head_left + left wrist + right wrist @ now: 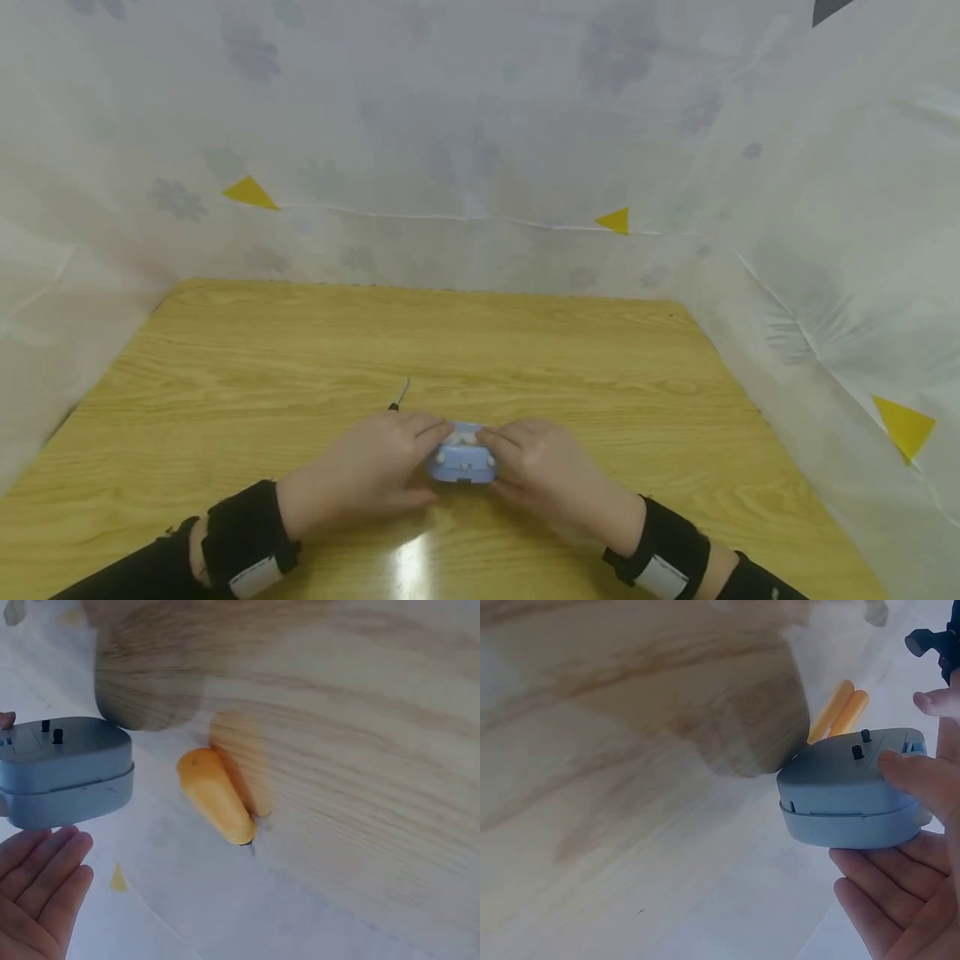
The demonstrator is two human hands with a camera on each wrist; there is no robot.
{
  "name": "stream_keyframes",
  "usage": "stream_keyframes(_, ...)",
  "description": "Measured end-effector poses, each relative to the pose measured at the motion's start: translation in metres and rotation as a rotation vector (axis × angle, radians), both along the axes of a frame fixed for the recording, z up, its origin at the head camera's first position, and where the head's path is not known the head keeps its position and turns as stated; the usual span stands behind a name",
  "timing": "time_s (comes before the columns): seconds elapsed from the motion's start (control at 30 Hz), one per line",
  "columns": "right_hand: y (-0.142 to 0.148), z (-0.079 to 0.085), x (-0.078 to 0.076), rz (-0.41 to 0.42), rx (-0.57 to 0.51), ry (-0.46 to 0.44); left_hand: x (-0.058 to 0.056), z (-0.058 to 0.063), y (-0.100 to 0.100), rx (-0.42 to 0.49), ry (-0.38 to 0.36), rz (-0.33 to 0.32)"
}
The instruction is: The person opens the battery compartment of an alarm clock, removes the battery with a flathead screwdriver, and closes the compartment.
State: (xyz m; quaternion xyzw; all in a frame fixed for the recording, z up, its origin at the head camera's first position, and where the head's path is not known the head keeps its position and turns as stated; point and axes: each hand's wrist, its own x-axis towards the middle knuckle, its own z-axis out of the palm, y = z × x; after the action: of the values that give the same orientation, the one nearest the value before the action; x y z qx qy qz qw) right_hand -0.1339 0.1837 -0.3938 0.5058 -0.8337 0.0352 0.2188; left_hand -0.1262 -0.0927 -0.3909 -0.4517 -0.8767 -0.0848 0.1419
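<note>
A small light-blue plastic casing (pixel 463 468) with rounded ends is between both hands over the table. Two black pegs stick out of one face, and a seam runs round its side in the wrist views. My right hand (pixel 551 471) grips it, the thumb (pixel 919 780) on the pegged face and the fingers against the opposite side. The left hand (pixel 382 454) has straight fingers (pixel 64 881) at the casing's edge, its thumb standing away from it. Just beyond the left hand lies a screwdriver (pixel 401 393), whose orange handle (pixel 214 795) shows in the left wrist view.
The wood-grain table (pixel 600 367) reaches back to a pale floral sheet (pixel 465 133), which also hangs along both sides. Yellow triangles (pixel 251 192) mark the sheet. Black bands (pixel 251 533) wrap both wrists.
</note>
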Motion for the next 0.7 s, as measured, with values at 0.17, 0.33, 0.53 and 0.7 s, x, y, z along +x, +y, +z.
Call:
stream_keyframes(0.17,-0.0001,0.0017,-0.0014,-0.001,0.001,-0.016,0.0052,0.0023,0.0027,0.004,0.101,-0.022)
stream_keyframes(0.33,0.0001,0.0017,-0.0012,0.001,0.006,-0.042,0.0047,-0.0044,0.0082,0.026,0.216,-0.044)
stream_keyframes(0.53,0.0014,0.0019,-0.0002,-0.008,-0.005,-0.065,0.0056,-0.0048,0.0094,0.071,0.167,-0.007)
stream_keyframes(0.7,0.0042,0.0038,0.0023,-0.022,-0.025,-0.110,0.0073,-0.0010,0.0092,0.097,0.055,0.016)
